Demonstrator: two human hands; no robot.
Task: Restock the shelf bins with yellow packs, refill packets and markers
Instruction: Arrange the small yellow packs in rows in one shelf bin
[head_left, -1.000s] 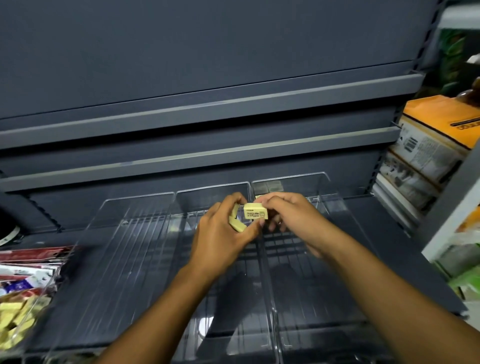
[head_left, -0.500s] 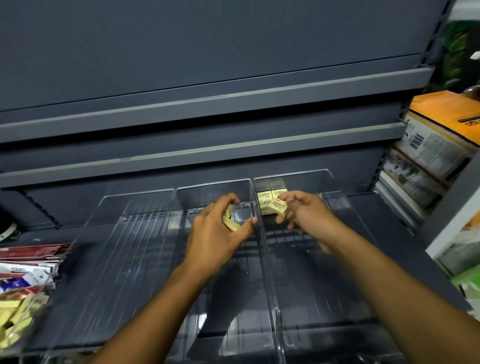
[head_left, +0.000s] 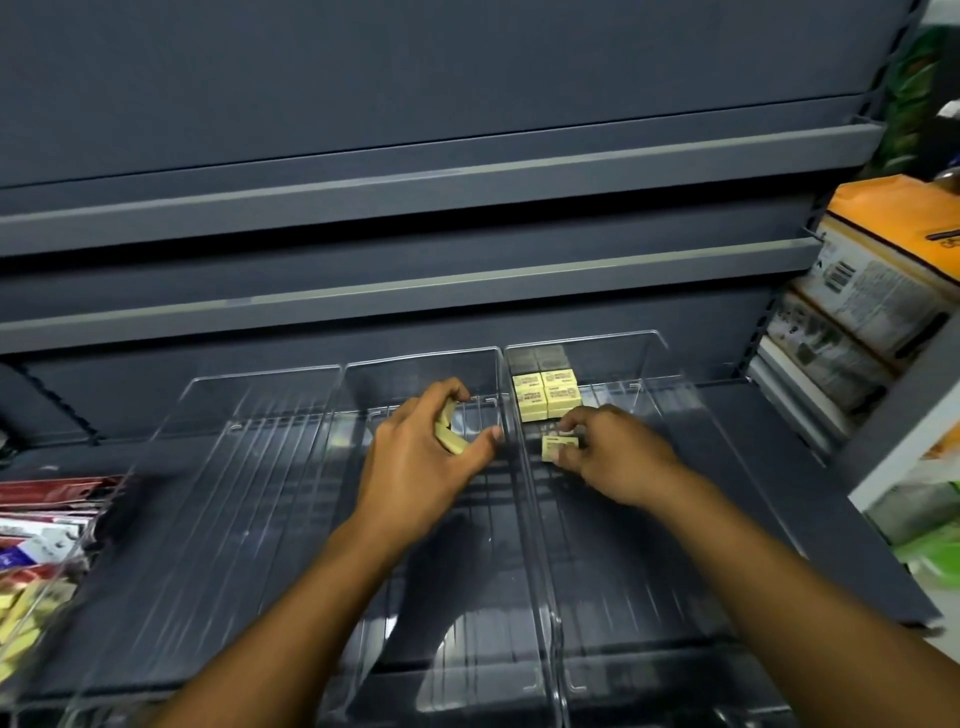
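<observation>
Three clear plastic bins stand side by side on the grey shelf. In the right bin (head_left: 670, 358), several small yellow packs (head_left: 545, 395) are stacked at the back left corner. My right hand (head_left: 613, 457) is inside that bin and pinches one yellow pack (head_left: 558, 446) just in front of the stack. My left hand (head_left: 421, 457) hovers over the middle bin (head_left: 415, 358) and grips two or more yellow packs (head_left: 448, 428) between thumb and fingers. The left bin (head_left: 249, 384) holds nothing I can see.
A clear container (head_left: 31, 582) at the far left holds red refill packets and loose yellow packs. Orange-topped boxes (head_left: 883, 270) sit on the neighbouring shelf at right. Two grey shelf rails (head_left: 415, 291) overhang the bins.
My right hand took a yellow pack from my left hand, carried it right into the right bin and lowered it in front of the stack. My left hand stayed over the middle bin.
</observation>
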